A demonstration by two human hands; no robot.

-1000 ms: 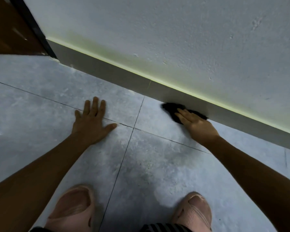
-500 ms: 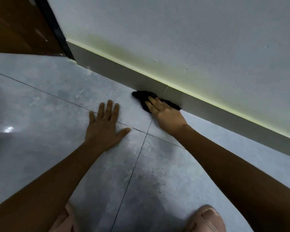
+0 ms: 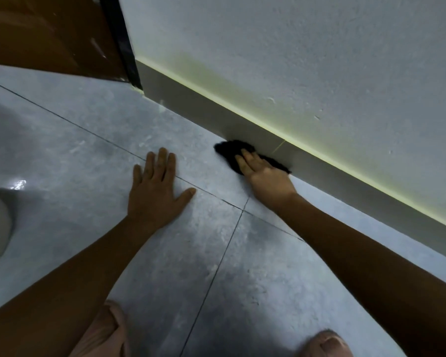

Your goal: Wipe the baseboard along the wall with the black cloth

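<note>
Cloth, black, fuzzy, crumpled (image 3: pixel 231 153), lay pressed against smooth grey baseboard (image 3: pixel 191 104) at floor level under flat-fingered right hand (image 3: pixel 265 176); left hand (image 3: pixel 156 194) was splayed flat on mottled grey floor tile (image 3: pixel 88 163).

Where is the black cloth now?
Head view, centre: the black cloth lies under the right hand, against the baseboard where it meets the floor.
</note>
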